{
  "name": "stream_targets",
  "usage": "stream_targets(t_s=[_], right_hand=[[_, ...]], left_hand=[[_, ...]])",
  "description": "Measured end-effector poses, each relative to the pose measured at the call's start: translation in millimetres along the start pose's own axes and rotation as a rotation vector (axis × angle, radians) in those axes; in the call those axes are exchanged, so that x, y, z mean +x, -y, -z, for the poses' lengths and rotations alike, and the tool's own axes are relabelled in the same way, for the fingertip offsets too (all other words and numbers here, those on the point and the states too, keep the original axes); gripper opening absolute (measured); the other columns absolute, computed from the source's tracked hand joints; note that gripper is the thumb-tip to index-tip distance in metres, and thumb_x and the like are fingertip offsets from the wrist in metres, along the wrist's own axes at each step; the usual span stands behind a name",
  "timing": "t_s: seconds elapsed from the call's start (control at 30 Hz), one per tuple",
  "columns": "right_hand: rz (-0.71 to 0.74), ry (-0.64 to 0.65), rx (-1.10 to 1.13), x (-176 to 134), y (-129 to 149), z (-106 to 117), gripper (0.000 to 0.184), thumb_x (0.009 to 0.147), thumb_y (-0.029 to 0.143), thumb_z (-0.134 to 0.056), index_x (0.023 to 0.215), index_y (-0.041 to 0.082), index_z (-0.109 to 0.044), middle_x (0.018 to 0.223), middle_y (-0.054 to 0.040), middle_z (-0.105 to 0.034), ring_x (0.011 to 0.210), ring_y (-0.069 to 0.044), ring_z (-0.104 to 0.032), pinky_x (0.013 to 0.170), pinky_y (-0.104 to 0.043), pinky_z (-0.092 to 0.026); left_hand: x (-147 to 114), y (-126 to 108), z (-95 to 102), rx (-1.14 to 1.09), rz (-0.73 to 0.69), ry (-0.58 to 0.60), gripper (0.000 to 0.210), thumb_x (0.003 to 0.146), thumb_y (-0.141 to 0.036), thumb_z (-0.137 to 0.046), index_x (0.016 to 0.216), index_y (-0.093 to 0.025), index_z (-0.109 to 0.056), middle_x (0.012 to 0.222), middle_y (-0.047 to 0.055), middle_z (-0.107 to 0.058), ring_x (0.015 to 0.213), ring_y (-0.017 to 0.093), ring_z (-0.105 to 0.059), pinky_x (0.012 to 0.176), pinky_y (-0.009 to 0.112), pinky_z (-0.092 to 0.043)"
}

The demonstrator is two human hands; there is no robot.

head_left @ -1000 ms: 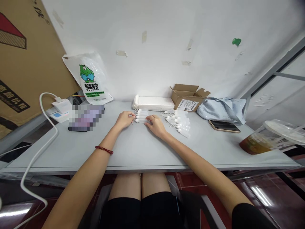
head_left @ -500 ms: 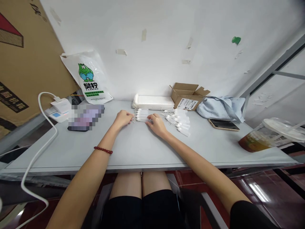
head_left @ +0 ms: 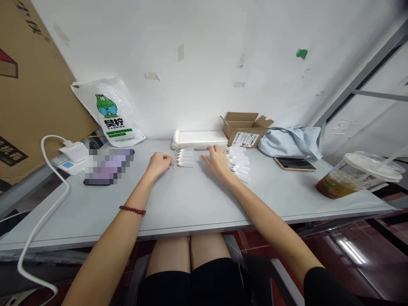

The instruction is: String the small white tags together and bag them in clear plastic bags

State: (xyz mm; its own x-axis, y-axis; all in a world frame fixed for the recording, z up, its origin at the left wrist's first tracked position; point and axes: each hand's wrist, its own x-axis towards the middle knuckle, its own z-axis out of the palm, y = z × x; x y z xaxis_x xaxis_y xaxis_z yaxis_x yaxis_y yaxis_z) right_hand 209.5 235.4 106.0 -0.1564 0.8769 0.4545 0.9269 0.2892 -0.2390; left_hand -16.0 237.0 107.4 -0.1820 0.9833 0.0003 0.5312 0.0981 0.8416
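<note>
Several small translucent white plastic pieces with white bead-like ends and string loops (head_left: 185,158) lie in a neat row on the grey table, loops facing left. My left hand (head_left: 159,165) rests just left of those loops, fingers curled together; whatever may be between the fingertips is hidden. To the right of the row, my right hand (head_left: 218,163) is over the table with its fingers apart and nothing seen in them. It partly covers a looser pile of the same looped pieces (head_left: 240,161), fanned out beside it.
Behind the row lies a white stack of flat packs (head_left: 200,139), next to an open cardboard box (head_left: 245,131). A light blue cloth bag (head_left: 290,142), a phone (head_left: 295,164) and a drink cup (head_left: 357,176) stand right. Left are another phone (head_left: 110,165), a plastic bag (head_left: 110,112) and a charger (head_left: 73,157).
My right hand has left the row and moved right, to the edge of the loose pile. My left hand stays by the loops. The view has shifted slightly.
</note>
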Motion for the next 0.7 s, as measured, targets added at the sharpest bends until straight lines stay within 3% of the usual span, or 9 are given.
stream_targets(t_s=[0.1,0.2,0.33,0.5,0.7], right_hand=[[-0.090,0.053,-0.205,18,-25,15,0.025,0.086,0.019,-0.053,0.109,0.013,-0.060,0.110,-0.0211,-0.058,0.107,-0.034,-0.048,0.087,-0.048,-0.036],[-0.019,0.189,-0.266,37,-45,23,0.026,0.082,0.007,-0.050,0.102,0.016,-0.065,0.103,-0.0187,-0.063,0.101,-0.031,-0.051,0.085,-0.045,-0.037],[0.064,0.316,-0.424,50,-55,20,0.028,0.080,0.003,-0.049,0.096,0.016,-0.068,0.099,-0.0160,-0.065,0.098,-0.027,-0.053,0.084,-0.041,-0.036],[0.004,0.308,-0.451,49,-54,13,0.027,0.079,0.001,-0.050,0.096,0.011,-0.068,0.103,-0.0213,-0.063,0.102,-0.032,-0.051,0.086,-0.048,-0.033],[-0.036,0.186,-0.246,50,-41,30,0.027,0.082,0.010,-0.053,0.106,0.013,-0.064,0.110,-0.0197,-0.061,0.107,-0.032,-0.049,0.087,-0.045,-0.034]], left_hand=[[0,-1,0.3,0.000,-0.024,0.004,0.020,0.066,-0.028,-0.055,0.074,-0.015,-0.067,0.069,0.005,-0.069,0.053,0.014,-0.058,0.048,0.022,-0.041],[1,-2,1.1,-0.005,-0.023,-0.028,0.021,0.067,-0.028,-0.055,0.075,-0.014,-0.068,0.068,0.005,-0.069,0.054,0.014,-0.058,0.050,0.023,-0.042],[1,-2,1.9,-0.016,-0.019,-0.066,0.023,0.067,-0.027,-0.053,0.078,-0.014,-0.069,0.070,0.005,-0.069,0.054,0.014,-0.058,0.051,0.022,-0.042],[-1,-4,0.3,-0.044,-0.042,-0.068,0.023,0.067,-0.025,-0.054,0.081,-0.013,-0.069,0.068,0.005,-0.068,0.053,0.013,-0.057,0.053,0.023,-0.043],[-7,-10,-1.5,-0.034,-0.107,-0.092,0.022,0.069,-0.026,-0.053,0.079,-0.014,-0.069,0.066,0.004,-0.068,0.058,0.015,-0.060,0.059,0.024,-0.044]])
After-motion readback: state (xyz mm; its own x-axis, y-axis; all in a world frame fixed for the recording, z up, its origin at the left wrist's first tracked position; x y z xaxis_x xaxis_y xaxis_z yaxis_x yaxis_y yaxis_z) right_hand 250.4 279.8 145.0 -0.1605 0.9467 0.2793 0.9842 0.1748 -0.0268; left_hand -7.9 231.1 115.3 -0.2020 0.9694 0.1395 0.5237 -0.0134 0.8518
